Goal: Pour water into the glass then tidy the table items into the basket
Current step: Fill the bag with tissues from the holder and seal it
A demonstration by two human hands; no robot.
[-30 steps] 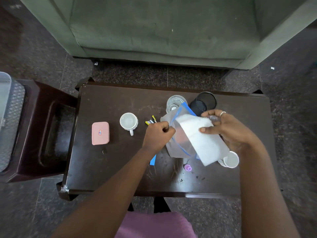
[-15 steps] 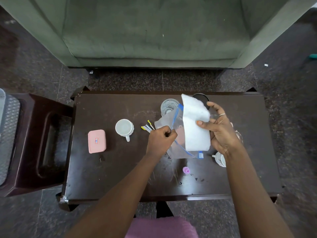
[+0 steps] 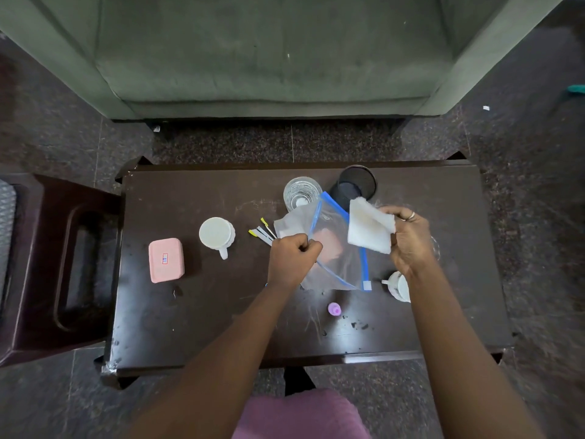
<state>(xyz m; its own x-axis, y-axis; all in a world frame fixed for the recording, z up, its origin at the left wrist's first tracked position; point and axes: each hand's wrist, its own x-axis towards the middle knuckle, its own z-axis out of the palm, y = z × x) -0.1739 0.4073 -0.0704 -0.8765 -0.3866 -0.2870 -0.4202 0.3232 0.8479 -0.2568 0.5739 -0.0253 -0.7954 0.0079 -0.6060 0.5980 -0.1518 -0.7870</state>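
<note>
My left hand (image 3: 292,258) is closed on one edge of a clear zip bag with a blue seal (image 3: 338,251), holding it open above the dark table (image 3: 190,327). My right hand (image 3: 410,239) grips a folded white cloth (image 3: 368,228) just right of the bag's mouth. Something pink shows inside the bag. A glass holding water (image 3: 302,193) stands behind the bag, beside a black mesh cup (image 3: 356,186). The basket (image 3: 6,223) is a grey mesh edge at far left.
On the table lie a pink case (image 3: 166,259), a white mug (image 3: 217,234), yellow-tipped sticks (image 3: 262,232), a small purple cap (image 3: 334,309) and a second white cup (image 3: 399,285) under my right wrist. A dark stool (image 3: 60,264) stands left; a green sofa (image 3: 269,58) behind.
My right hand has swung the white cloth from over the bag to its right side. The bag's mouth now stands wider. The camera view has shifted back slightly.
</note>
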